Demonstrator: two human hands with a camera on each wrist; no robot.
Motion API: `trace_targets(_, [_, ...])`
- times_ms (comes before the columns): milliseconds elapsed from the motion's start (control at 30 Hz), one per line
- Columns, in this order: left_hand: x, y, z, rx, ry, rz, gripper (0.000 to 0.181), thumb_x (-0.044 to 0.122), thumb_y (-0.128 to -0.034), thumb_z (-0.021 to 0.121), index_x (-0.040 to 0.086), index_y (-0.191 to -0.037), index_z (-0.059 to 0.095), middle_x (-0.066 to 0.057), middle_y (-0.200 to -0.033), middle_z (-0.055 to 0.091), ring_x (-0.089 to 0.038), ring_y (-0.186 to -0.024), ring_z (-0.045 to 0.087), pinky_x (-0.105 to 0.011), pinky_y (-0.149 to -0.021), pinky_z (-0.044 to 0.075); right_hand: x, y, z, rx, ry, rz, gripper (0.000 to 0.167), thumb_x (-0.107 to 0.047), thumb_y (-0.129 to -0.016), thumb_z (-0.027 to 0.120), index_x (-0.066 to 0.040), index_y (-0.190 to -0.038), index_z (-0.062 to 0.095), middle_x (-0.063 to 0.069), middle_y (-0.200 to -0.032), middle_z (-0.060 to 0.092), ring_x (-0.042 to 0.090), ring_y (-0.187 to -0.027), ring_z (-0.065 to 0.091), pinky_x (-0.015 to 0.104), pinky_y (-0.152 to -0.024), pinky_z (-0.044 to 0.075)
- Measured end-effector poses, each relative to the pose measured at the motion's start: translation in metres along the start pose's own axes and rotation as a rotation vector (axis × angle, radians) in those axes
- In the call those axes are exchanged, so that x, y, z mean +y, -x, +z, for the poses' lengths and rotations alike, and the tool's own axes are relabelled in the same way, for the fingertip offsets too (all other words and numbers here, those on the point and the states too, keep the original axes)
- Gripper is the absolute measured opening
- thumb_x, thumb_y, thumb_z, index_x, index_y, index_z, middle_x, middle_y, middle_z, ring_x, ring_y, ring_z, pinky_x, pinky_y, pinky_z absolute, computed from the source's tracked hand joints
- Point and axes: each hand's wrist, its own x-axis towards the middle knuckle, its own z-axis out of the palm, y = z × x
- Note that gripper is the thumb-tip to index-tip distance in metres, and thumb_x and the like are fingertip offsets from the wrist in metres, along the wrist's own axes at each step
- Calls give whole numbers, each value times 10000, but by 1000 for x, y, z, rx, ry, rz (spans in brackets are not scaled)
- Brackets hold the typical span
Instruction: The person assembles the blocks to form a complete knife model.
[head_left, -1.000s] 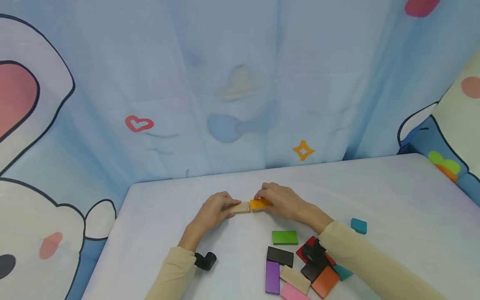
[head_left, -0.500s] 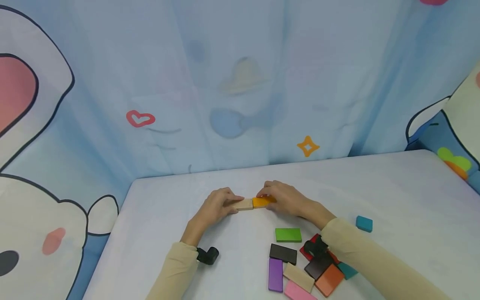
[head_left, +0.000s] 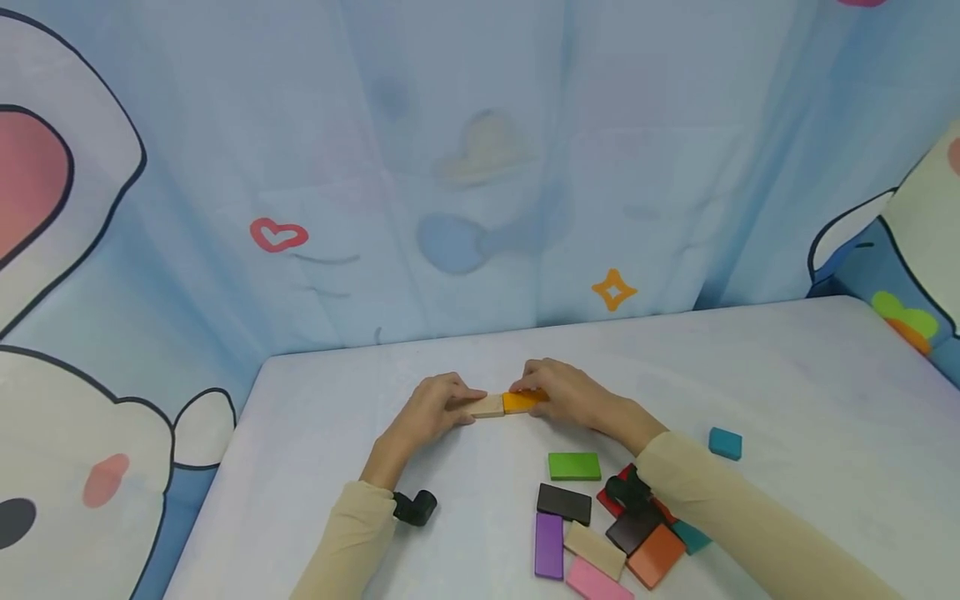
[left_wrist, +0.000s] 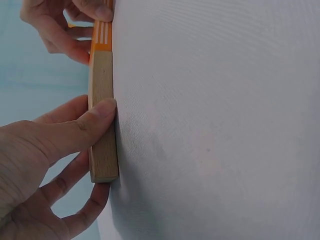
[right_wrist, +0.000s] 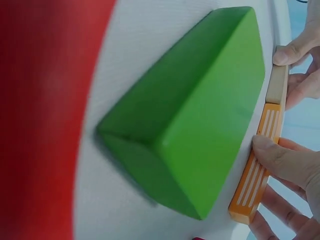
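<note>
Your left hand (head_left: 431,408) pinches a pale wood block (left_wrist: 104,162), with your thumb on its near edge and fingers behind it. The wood is bare, with thin grain lines and neat corners. Your right hand (head_left: 567,395) pinches an orange block (right_wrist: 252,181), thumb in front. This one is long and flat, painted smooth, with white stripes down its edge. The two blocks lie end to end on the white table (head_left: 345,437), touching, in one line. The table's top has a fine woven look.

Nearer to you lies a green block (head_left: 574,467), shiny and flat, with sharp, straight edges. Past it, closer still, is a bunch of flat blocks: black (head_left: 564,503), purple (head_left: 549,546), tan (head_left: 595,551), pink (head_left: 598,579), rusty orange and red ones, some touching. A small blue block (head_left: 725,443) sits alone past your right sleeve (head_left: 750,512). Behind the table hangs a soft blue curtain (head_left: 480,312) with folds and a printed red heart.
</note>
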Motion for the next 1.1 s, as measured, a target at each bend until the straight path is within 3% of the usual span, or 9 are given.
trace_targets(167, [-3, 1, 0, -5, 18, -44, 376, 71, -883, 828, 104, -1254, 779, -24, -1024, 691, -209, -997, 638, -405, -957, 535, -1, -5, 4, -8, 17, -8, 362, -61, -866, 858, -64, -1219, 780, 39, -1056, 666, 210, -950, 587, 404, -922, 558])
trace_targets(367, [-8, 0, 2, -5, 40, -68, 375, 79, -877, 836, 115, -1246, 784, -14, -1036, 694, -202, -1011, 640, -399, -974, 533, -7, -1, 5, -41, 114, -40, 406, -153, -943, 802, -88, -1325, 680, 83, -1180, 618, 278, -1045, 558, 524, -916, 512])
trace_targets(467, [-9, -1, 2, -3, 52, -79, 380, 84, -871, 840, 123, -1246, 785, -17, -1050, 699, -201, -1020, 640, -403, -986, 529, -10, 3, 0, -1, 155, -71, 496, -200, -956, 792, -91, -1403, 608, 95, -1225, 582, 301, -1097, 536, 540, -889, 479])
trace_targets(600, [-10, 0, 3, 0, 54, -88, 378, 84, -869, 844, 125, -1240, 788, -9, -1046, 701, -189, -1002, 631, -389, -974, 529, -8, 11, -14, 69, 111, -70, 551, -201, -946, 801, -72, -1432, 575, 116, -1241, 575, 303, -1111, 541, 525, -886, 488])
trace_targets(800, [-10, 2, 4, 14, 69, -85, 374, 74, -861, 848, 114, -1229, 791, -5, -1030, 706, -166, -978, 623, -344, -941, 529, 6, 39, -31, 38, -31, 8, 506, -164, -923, 817, -42, -1372, 619, 142, -1220, 602, 288, -1078, 565, 504, -940, 550])
trace_targets(967, [-6, -1, 4, 0, 81, -42, 378, 80, -878, 837, 99, -1251, 778, -14, -1032, 703, -160, -959, 610, -314, -918, 522, 22, 71, -31, -18, -49, 68, 503, -160, -899, 840, -39, -1344, 638, 115, -1199, 615, 264, -1073, 576, 470, -926, 581])
trace_targets(1100, [-5, -1, -1, -8, 80, -38, 378, 83, -880, 838, 95, -1253, 777, -17, -1047, 715, -164, -969, 619, -343, -942, 528, 31, 88, -28, -51, -75, 72, 513, -138, -883, 852, -54, -1344, 645, 75, -1166, 616, 209, -1032, 589, 404, -879, 601])
